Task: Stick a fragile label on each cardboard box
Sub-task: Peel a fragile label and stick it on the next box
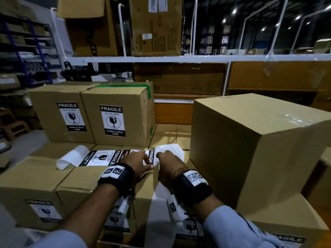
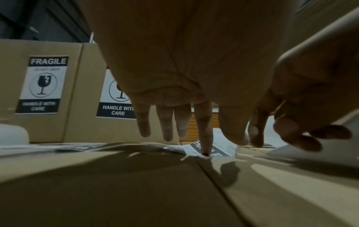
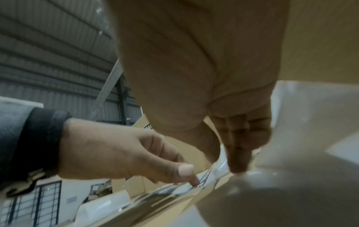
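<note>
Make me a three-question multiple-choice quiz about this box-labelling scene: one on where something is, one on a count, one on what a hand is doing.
1. Where is the large unlabelled box?
A. Right of the hands
B. On the top shelf
C. On the floor at the left

2. How many upright boxes behind the label strip show a fragile label on their front?
A. None
B. Two
C. Five

3. What is the left hand doing?
A. Hanging idle
B. Gripping a box flap
C. Pressing a fingertip on a label

Answers:
1 A, it stands at the right of the head view with its near faces bare.
2 B, the labelled boxes and stand side by side.
3 C, the left wrist view shows one finger down on the label.
</note>
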The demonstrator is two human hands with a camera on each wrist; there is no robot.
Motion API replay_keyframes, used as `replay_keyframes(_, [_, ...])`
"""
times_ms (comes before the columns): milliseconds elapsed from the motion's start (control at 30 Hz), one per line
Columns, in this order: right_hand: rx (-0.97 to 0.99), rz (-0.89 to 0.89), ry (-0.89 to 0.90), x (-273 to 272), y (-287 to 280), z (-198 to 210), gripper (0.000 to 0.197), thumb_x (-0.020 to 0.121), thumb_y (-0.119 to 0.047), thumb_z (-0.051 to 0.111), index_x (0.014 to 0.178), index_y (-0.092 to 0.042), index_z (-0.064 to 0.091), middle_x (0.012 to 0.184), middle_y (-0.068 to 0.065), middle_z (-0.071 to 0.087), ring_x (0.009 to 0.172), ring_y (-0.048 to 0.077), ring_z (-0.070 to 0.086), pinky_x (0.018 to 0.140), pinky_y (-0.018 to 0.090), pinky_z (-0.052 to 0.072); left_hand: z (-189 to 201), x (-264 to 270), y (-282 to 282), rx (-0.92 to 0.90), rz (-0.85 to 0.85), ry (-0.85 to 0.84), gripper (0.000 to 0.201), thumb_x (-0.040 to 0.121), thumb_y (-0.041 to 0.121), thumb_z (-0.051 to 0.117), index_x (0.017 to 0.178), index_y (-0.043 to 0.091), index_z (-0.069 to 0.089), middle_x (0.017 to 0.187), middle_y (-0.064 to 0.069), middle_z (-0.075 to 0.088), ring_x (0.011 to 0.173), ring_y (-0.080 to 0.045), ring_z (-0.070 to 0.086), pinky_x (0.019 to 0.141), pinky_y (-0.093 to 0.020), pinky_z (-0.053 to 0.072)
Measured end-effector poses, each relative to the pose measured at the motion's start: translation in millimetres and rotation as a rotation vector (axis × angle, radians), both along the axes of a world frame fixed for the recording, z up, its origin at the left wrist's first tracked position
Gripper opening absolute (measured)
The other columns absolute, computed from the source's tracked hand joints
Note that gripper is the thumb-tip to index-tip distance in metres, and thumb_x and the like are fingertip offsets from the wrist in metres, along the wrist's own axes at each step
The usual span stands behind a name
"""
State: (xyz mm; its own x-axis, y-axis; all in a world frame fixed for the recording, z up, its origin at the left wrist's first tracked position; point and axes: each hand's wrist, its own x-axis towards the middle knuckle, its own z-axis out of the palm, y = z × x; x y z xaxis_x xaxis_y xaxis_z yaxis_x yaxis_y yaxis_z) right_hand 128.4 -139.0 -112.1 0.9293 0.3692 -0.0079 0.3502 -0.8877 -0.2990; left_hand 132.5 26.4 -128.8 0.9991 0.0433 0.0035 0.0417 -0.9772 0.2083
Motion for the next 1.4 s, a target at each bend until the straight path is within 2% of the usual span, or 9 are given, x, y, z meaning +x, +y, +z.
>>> replay_keyframes(100, [-0.006,0.028,-0.005,-1,-3,2,0.081,0.076,-0.013,0.085,0.147,-0.014,0.046,0.139,0.014,0.045,0.124,0.036,0.056,0.101,0.044,0.052,0,-1,-1,-0.041,0.000,-0.003,0.031,0.081,0.051,0.081,0.099,0.028,0.072,0.105,0.003,0.068,0.104,-0.018,0.063,0.078,-0.029,0.044])
replay_keyframes(233, [-0.080,0.061,0.087,-3,-3,-1,0.081,0.081,-0.015,0.079,0.153,-0.025,0.042,0.141,0.016,0.035,0.126,0.042,0.054,0.105,0.047,0.051,6,-6,-3,-0.071,0.002,-0.004,0.054,0.075,0.041,0.089,0.123,0.024,0.070,0.120,0.000,0.072,0.111,-0.020,0.065,0.094,-0.032,0.050])
replay_keyframes(333, [-0.157,0.050,0.139,-5,-6,-4,0.075,0.083,-0.020,0.074,0.149,-0.038,0.043,0.143,0.017,0.029,0.132,0.043,0.048,0.108,0.049,0.048,6,-9,-4,-0.124,0.001,0.024,0.055,0.071,0.044,0.092,0.119,0.025,0.074,0.117,0.003,0.075,0.105,-0.016,0.068,0.092,-0.030,0.052])
replay_keyframes(400, [-0.175,0.037,0.133,-7,-7,-5,0.073,0.083,-0.019,0.074,0.148,-0.036,0.046,0.144,0.017,0.027,0.133,0.043,0.048,0.109,0.048,0.047,6,-11,-7,-0.146,-0.003,0.038,0.053,0.070,0.046,0.092,0.116,0.026,0.076,0.114,0.005,0.076,0.100,-0.014,0.069,0.089,-0.030,0.052])
replay_keyframes(500, [-0.159,0.003,0.111,-8,-9,-7,0.066,0.082,-0.018,0.078,0.143,-0.025,0.052,0.142,0.016,0.032,0.128,0.038,0.052,0.105,0.044,0.048,6,-14,-11,-0.126,0.008,0.034,0.059,0.068,0.051,0.092,0.119,0.028,0.075,0.114,0.004,0.076,0.102,-0.016,0.069,0.092,-0.035,0.055])
replay_keyframes(600, [-0.116,-0.020,0.096,-11,-11,-12,0.063,0.083,-0.020,0.078,0.141,-0.021,0.052,0.138,0.015,0.034,0.123,0.038,0.056,0.100,0.043,0.049,7,-13,-13,-0.102,0.018,0.036,0.051,0.067,0.057,0.090,0.106,0.027,0.079,0.100,0.006,0.077,0.093,-0.016,0.070,0.086,-0.034,0.057])
replay_keyframes(867, [-0.011,-0.011,0.095,-13,-17,-20,0.051,0.090,-0.018,0.069,0.139,-0.021,0.056,0.137,0.013,0.040,0.122,0.037,0.058,0.103,0.044,0.051,10,-12,-20,0.009,0.025,-0.012,0.048,0.074,0.058,0.085,0.107,0.024,0.079,0.109,-0.002,0.070,0.088,-0.016,0.058,0.073,-0.026,0.041])
replay_keyframes(1167, [0.023,0.037,0.140,-6,-21,-23,0.053,0.087,-0.017,0.070,0.138,-0.030,0.061,0.135,0.013,0.044,0.132,0.027,0.046,0.110,0.035,0.045,13,-16,-31,0.101,0.014,-0.013,0.042,0.080,0.057,0.078,0.098,0.019,0.077,0.102,-0.002,0.072,0.092,-0.022,0.067,0.073,-0.027,0.047])
replay_keyframes(1400, [0.026,0.062,0.080,-2,-28,-26,0.046,0.097,-0.020,0.061,0.143,-0.023,0.060,0.139,0.016,0.052,0.135,0.029,0.041,0.113,0.037,0.042,14,-17,-36,0.120,0.021,0.009,0.032,0.083,0.046,0.075,0.096,0.018,0.075,0.096,-0.003,0.071,0.085,-0.022,0.066,0.070,-0.028,0.049])
